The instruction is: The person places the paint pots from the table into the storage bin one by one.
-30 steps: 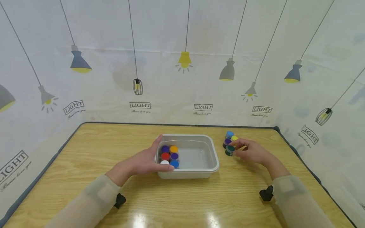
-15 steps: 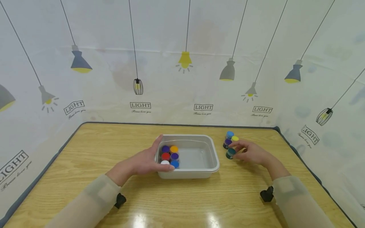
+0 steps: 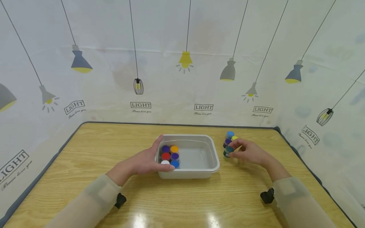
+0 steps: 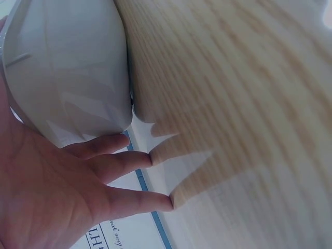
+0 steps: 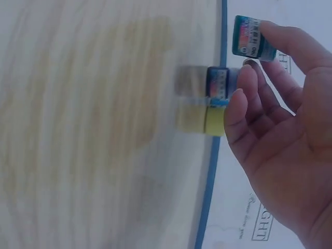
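Note:
My left hand [image 3: 142, 160] lies along the left end of a white plastic tray [image 3: 189, 174], thumb over the front rim and index finger at the back corner. Its other fingers stretch out straight beside the tray wall [image 4: 93, 62] in the left wrist view. Inside the tray's left part stand several small paint jars, among them a red-capped one [image 3: 165, 156] and an orange-capped one [image 3: 174, 148]. My right hand [image 3: 252, 152] pinches a green paint jar [image 5: 254, 37] between thumb and fingers, held off the table. Close behind are a purple-capped jar [image 3: 227, 142], a light-blue-capped one [image 3: 230, 134] and a partly hidden yellow-capped one [image 3: 234, 138].
The wooden table [image 3: 182, 202] has a dark edge strip along its back and sides. A white wall covering [image 3: 159, 63] printed with lamps rises behind it. Black devices, such as the one [image 3: 267, 196] at the right, sit under both sleeves.
The right hand's fingers have closed in on the green jar, which has come up slightly and tilted. The left hand and the tray have stayed put.

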Motion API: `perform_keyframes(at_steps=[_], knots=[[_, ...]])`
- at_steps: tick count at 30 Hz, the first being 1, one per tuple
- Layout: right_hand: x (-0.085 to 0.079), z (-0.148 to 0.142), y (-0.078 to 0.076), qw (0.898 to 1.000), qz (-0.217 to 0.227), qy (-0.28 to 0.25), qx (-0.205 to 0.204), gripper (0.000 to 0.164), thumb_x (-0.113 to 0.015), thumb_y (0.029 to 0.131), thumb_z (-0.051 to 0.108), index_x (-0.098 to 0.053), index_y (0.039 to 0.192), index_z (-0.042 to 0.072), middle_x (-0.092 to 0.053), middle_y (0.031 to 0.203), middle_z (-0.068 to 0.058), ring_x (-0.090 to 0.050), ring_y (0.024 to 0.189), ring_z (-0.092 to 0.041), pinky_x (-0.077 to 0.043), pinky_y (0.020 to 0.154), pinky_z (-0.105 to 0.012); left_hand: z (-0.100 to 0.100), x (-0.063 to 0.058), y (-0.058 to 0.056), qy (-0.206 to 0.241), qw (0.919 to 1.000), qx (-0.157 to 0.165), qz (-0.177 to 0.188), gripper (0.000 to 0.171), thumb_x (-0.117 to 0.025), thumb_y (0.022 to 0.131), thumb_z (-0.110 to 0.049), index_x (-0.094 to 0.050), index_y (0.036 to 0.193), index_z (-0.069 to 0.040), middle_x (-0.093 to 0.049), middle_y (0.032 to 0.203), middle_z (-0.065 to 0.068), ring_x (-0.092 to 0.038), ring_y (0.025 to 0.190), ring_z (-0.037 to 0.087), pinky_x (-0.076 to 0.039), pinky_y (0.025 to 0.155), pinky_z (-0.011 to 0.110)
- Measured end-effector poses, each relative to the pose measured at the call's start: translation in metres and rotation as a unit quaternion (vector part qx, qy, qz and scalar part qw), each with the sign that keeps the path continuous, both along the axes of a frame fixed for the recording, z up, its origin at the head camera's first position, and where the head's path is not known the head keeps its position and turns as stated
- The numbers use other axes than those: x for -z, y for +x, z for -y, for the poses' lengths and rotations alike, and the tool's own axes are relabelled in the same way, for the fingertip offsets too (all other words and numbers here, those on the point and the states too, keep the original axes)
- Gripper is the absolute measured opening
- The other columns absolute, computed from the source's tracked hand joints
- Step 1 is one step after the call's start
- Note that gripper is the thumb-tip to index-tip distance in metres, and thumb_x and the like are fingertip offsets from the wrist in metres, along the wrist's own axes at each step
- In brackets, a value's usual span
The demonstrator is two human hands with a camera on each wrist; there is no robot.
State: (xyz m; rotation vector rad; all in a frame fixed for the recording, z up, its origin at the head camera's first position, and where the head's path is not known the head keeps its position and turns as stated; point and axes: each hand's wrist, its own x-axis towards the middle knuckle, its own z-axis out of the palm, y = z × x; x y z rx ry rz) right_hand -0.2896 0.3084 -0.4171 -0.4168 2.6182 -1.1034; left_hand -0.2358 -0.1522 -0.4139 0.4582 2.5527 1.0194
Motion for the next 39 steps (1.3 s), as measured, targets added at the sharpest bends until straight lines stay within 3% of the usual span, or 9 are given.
perform_keyframes(at_steps=[8,18,22,28,39], knots=[[-0.024,0.02,0.005,0.999,-0.035,-0.034,-0.013,0.036,-0.082,0.101,0.036,-0.068,0.126,0.013,-0.067,0.117,-0.013,-0.062,0.085,-0.026,-0.057,0.076,-0.036,0.0,0.0,0.0,-0.004,1.0,-0.002,0.001,0.139,-0.08,0.086,-0.076,0.013,0.177,-0.027,-0.031,0.178,0.023,-0.046,0.156,0.046,-0.037,0.127,0.068],[-0.048,0.059,0.015,0.996,-0.077,-0.041,-0.031,0.033,-0.086,0.097,0.033,-0.073,0.124,0.018,-0.069,0.1,-0.009,-0.061,0.086,-0.023,-0.05,0.068,-0.029,0.0,-0.001,0.001,0.004,1.0,-0.002,0.007,0.14,-0.081,0.085,-0.075,0.013,0.177,-0.027,-0.029,0.179,0.024,-0.044,0.157,0.047,-0.035,0.128,0.069],[-0.049,0.076,0.016,0.994,-0.087,-0.049,-0.053,0.03,-0.087,0.097,0.03,-0.075,0.122,0.02,-0.069,0.096,-0.01,-0.06,0.082,-0.024,-0.049,0.067,-0.028,0.0,-0.001,0.001,0.006,0.9999,-0.003,0.009,0.14,-0.081,0.085,-0.075,0.013,0.177,-0.027,-0.028,0.179,0.024,-0.044,0.158,0.047,-0.034,0.128,0.069],[-0.044,0.103,0.012,0.989,-0.101,-0.063,-0.085,0.03,-0.085,0.097,0.025,-0.073,0.124,0.017,-0.07,0.102,-0.005,-0.06,0.089,-0.025,-0.051,0.074,-0.028,-0.001,-0.002,0.002,-0.005,0.9999,-0.008,0.006,0.139,-0.081,0.085,-0.075,0.011,0.177,-0.026,-0.034,0.177,0.025,-0.049,0.154,0.046,-0.037,0.127,0.067],[-0.033,0.144,0.002,0.985,-0.108,-0.068,-0.113,0.033,-0.087,0.096,0.026,-0.073,0.125,0.019,-0.07,0.104,-0.002,-0.06,0.091,-0.024,-0.053,0.078,-0.028,0.0,-0.002,0.0,-0.006,1.0,-0.004,0.006,0.138,-0.08,0.086,-0.076,0.011,0.177,-0.027,-0.042,0.172,0.025,-0.054,0.149,0.044,-0.039,0.126,0.068]])
